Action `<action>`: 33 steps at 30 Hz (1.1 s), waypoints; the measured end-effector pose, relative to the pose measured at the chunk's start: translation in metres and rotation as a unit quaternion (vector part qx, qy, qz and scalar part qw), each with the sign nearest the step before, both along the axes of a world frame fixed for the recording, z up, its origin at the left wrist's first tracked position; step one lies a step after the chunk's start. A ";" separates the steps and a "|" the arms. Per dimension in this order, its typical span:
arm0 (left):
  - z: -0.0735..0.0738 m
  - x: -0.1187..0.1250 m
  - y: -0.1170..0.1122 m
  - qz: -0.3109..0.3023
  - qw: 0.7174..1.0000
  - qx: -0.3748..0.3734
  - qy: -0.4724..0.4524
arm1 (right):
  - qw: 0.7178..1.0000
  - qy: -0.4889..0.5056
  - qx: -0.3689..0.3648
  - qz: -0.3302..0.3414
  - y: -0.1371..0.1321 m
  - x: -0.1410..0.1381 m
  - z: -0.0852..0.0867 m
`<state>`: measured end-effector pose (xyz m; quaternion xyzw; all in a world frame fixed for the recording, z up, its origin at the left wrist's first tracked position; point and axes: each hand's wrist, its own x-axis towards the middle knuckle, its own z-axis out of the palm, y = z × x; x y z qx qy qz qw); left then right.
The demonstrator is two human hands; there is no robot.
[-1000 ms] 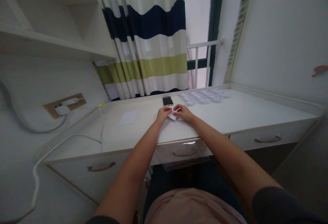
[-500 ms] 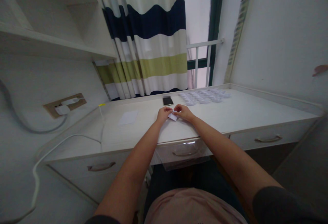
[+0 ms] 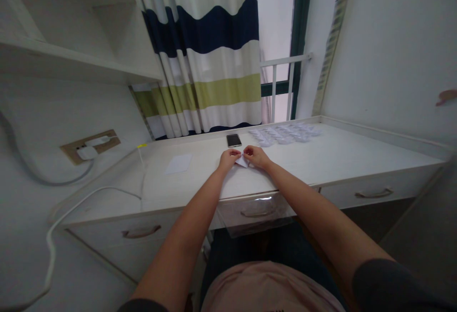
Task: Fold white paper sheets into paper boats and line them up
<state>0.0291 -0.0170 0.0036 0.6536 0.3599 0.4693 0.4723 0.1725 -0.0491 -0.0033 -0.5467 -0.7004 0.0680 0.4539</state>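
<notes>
A small folded piece of white paper is pinched between both of my hands near the middle of the white desk. My left hand grips its left side with curled fingers. My right hand holds its right side, fingertips pressed on the top edge. A dark phone lies flat just behind my hands. Several small folded white paper pieces lie spread out at the back right of the desk.
A flat white paper sheet lies on the desk to the left. A wall socket with a white plug and a white cable are at the left. A striped curtain hangs behind; drawers sit below the desk edge.
The paper has been turned and refolded slightly between my fingers, and my hands have drawn a little closer together. Nothing else on the desk has moved.
</notes>
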 end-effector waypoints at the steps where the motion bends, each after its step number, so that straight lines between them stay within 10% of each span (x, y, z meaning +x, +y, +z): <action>1: 0.000 0.000 0.000 0.003 1.000 0.004 0.006 | 1.000 -0.010 -0.001 -0.009 -0.001 0.000 0.001; 33: 0.000 0.001 -0.003 0.029 0.993 0.076 0.081 | 0.997 -0.068 0.040 -0.024 -0.012 -0.007 0.010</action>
